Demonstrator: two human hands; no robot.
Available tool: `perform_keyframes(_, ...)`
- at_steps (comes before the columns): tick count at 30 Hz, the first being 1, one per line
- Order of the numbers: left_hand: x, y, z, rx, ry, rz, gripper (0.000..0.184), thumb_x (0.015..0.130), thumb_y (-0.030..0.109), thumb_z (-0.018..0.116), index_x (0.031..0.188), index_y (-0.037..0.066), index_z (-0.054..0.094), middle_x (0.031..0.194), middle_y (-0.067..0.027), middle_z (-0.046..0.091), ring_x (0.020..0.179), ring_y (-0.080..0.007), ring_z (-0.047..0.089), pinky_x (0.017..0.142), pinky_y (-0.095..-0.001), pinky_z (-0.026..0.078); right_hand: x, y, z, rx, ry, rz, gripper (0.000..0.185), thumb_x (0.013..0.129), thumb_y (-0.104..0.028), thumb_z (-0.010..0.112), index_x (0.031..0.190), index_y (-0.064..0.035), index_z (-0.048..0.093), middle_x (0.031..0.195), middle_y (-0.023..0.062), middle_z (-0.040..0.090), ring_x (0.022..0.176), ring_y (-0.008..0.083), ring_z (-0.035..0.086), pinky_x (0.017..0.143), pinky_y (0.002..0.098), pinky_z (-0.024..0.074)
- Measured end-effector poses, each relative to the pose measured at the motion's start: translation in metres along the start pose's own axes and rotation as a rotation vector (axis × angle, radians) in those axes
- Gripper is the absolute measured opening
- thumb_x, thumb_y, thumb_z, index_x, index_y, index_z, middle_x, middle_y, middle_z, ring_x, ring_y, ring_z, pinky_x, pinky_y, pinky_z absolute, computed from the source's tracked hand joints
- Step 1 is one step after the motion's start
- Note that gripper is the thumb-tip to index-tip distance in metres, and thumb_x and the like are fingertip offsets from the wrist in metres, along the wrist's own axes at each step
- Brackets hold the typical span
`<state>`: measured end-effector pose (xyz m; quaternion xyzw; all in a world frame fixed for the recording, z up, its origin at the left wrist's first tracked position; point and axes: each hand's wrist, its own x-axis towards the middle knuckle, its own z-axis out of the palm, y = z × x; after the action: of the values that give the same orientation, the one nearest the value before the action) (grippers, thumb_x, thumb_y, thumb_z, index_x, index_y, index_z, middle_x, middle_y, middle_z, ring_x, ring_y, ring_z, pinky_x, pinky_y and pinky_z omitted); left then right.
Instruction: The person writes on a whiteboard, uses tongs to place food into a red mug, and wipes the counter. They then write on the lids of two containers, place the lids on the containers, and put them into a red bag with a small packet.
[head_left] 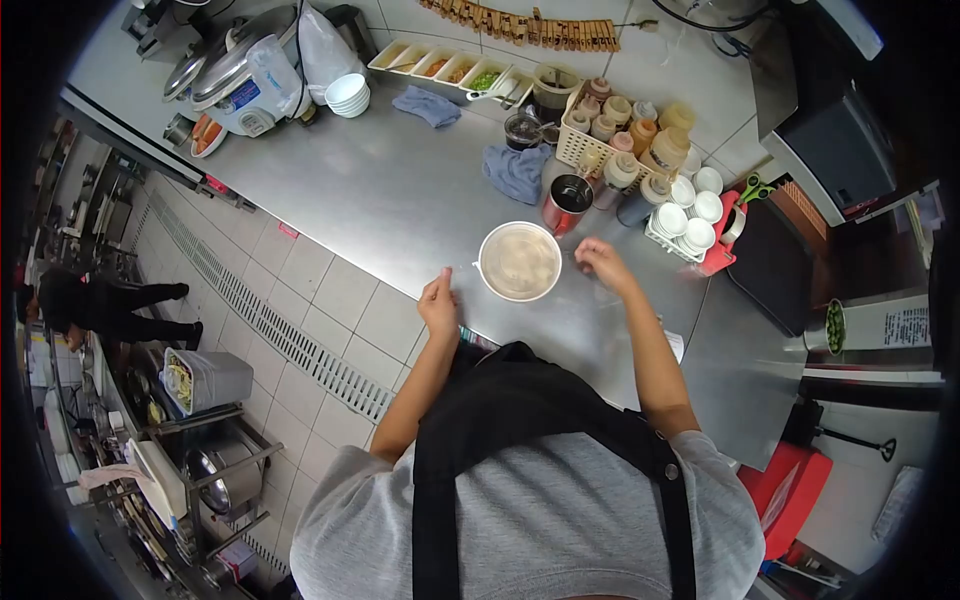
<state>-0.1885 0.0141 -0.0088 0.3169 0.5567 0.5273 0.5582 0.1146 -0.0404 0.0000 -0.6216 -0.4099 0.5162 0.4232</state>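
Observation:
A round white tub (pixel 520 262) stands on the steel counter in front of me, with a small tab on its left side and something pale brownish showing at the top. Left of it, and apart from it, my left hand (pixel 438 302) is closed, its thumb side pointing up. On the other side of the tub, my right hand (pixel 605 264) hovers with curled fingers close to the rim. Whether either hand pinches something small, I cannot make out. Just behind the tub sits a red cup (pixel 569 204) with dark contents.
Sauce bottles fill a cream basket (pixel 585 148) at the back. Blue cloths (pixel 516 172), topping trays (pixel 440 72), a rice cooker (pixel 245 95) and stacked white bowls (pixel 347 95) line the counter. Small white cups (pixel 685 220) stand right. Another person (pixel 110 305) is across the aisle.

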Motion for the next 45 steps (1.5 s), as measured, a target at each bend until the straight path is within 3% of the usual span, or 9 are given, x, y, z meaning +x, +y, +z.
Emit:
perform_keyframes(9, 0.037, -0.089, 0.025, -0.027, -0.156, -0.043, 0.047, 0.074, 0.012, 0.068, 0.111, 0.005, 0.041, 0.074, -0.0063, 0.056, 0.056, -0.0132, 0.051, 0.043, -0.0263, 0.041, -0.001, 0.063, 0.121, 0.393, 0.388, 0.115, 0.016, 0.090, -0.017, 0.040, 0.095, -0.0044, 0.049, 0.056, 0.0038, 0.049, 0.036, 0.0125, 0.044, 0.031, 0.0272, 0.0387)
perform_keyframes(12, 0.090, -0.107, 0.018, 0.250, -0.217, 0.096, 0.021, 0.078, 0.016, 0.062, 0.087, 0.004, 0.047, 0.069, -0.0055, 0.053, 0.056, -0.0125, 0.049, 0.050, -0.0275, 0.041, -0.015, 0.040, 0.125, 0.159, 0.853, 0.115, 0.019, 0.089, -0.016, 0.042, 0.090, 0.0013, 0.051, 0.071, 0.0141, 0.059, 0.056, 0.0224, 0.060, 0.050, 0.0353, 0.0498)
perform_keyframes(16, 0.071, 0.010, 0.046, 0.669, -0.487, 0.265, 0.053, 0.089, 0.046, 0.039, 0.072, 0.000, 0.059, 0.068, -0.0151, 0.060, 0.070, -0.0271, 0.059, 0.066, -0.0370, 0.045, -0.011, 0.005, 0.117, 0.110, 1.078, 0.031, 0.035, 0.091, -0.032, 0.043, 0.099, 0.0011, 0.049, 0.086, 0.0210, 0.061, 0.075, 0.0258, 0.063, 0.066, 0.0370, 0.0506)
perform_keyframes(23, 0.077, 0.040, 0.058, 1.136, -0.707, 0.547, 0.062, 0.092, 0.046, 0.027, 0.069, 0.001, 0.063, 0.067, -0.0210, 0.060, 0.065, -0.0395, 0.058, 0.062, -0.0462, 0.043, -0.033, 0.008, 0.130, -0.250, 0.942, 0.249, 0.060, 0.088, -0.054, 0.033, 0.108, -0.0026, 0.057, 0.102, 0.0256, 0.058, 0.101, 0.0383, 0.054, 0.088, 0.0418, 0.0412)
perform_keyframes(27, 0.098, 0.047, 0.026, 0.869, -0.644, 0.587, 0.055, 0.094, 0.033, 0.031, 0.055, 0.000, 0.052, 0.044, -0.0129, 0.044, 0.042, -0.0291, 0.044, 0.049, -0.0395, 0.037, -0.185, 0.032, 0.120, -0.414, 1.095, -0.031, 0.034, 0.089, -0.026, 0.043, 0.079, 0.0006, 0.060, 0.065, 0.0219, 0.058, 0.064, 0.0380, 0.058, 0.061, 0.0425, 0.0462)
perform_keyframes(30, 0.109, 0.043, -0.010, 0.839, -0.657, 0.607, 0.037, 0.092, 0.024, 0.039, 0.068, 0.000, 0.053, 0.054, -0.0122, 0.046, 0.049, -0.0238, 0.044, 0.050, -0.0347, 0.038, -0.304, 0.108, 0.144, -0.469, 1.154, 0.399, 0.017, 0.083, -0.014, 0.049, 0.077, 0.0013, 0.052, 0.077, 0.0219, 0.058, 0.073, 0.0380, 0.058, 0.067, 0.0449, 0.0461)
perform_keyframes(35, 0.062, 0.052, -0.002, 0.571, -0.576, 0.722, 0.027, 0.081, 0.011, 0.056, 0.106, 0.003, 0.050, 0.101, -0.0137, 0.050, 0.081, -0.0216, 0.049, 0.064, -0.0303, 0.042, -0.374, 0.227, 0.188, 0.608, 0.628, 0.580, 0.032, 0.082, -0.017, 0.054, 0.107, 0.0011, 0.051, 0.111, 0.0146, 0.052, 0.103, 0.0260, 0.051, 0.086, 0.0357, 0.0413)
perform_keyframes(39, 0.000, 0.078, 0.080, 0.485, -0.726, 0.840, 0.047, 0.075, 0.008, 0.063, 0.117, 0.004, 0.044, 0.115, -0.0128, 0.043, 0.104, -0.0258, 0.045, 0.081, -0.0334, 0.041, -0.338, -0.018, 0.047, 0.253, -0.039, 0.119, 0.049, 0.087, -0.018, 0.052, 0.133, -0.0062, 0.036, 0.130, 0.0117, 0.045, 0.122, 0.0221, 0.039, 0.098, 0.0336, 0.0349)
perform_keyframes(45, -0.159, 0.188, 0.262, 0.356, -0.844, 1.280, 0.051, 0.079, 0.008, 0.052, 0.127, 0.001, 0.037, 0.129, -0.0165, 0.035, 0.121, -0.0281, 0.034, 0.100, -0.0378, 0.028, -0.262, -0.198, -0.147, -0.262, 1.073, -0.797, 0.054, 0.078, -0.015, 0.063, 0.125, -0.0025, 0.039, 0.123, 0.0110, 0.043, 0.112, 0.0211, 0.043, 0.092, 0.0329, 0.0362)
